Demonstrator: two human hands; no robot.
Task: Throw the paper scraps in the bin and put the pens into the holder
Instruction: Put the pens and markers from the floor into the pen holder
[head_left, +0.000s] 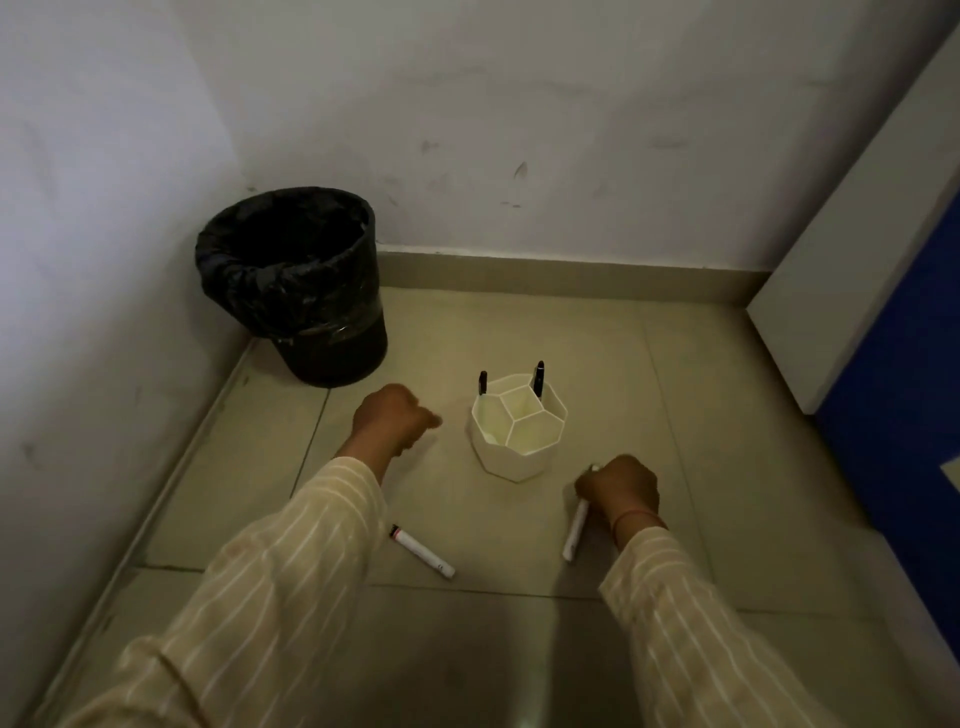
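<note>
A tiled corner with scuffed walls

The floor (519, 332) is laid in large beige tiles with thin dark seams. Grey-white walls (519, 104) meet at the far left corner, marked with dark scuffs. A blue panel (914, 415) with a white edge stands at the right.

Bin (291, 283) stands behind-left of the holder (519, 426); a pen (422, 551) lies before it.
</note>
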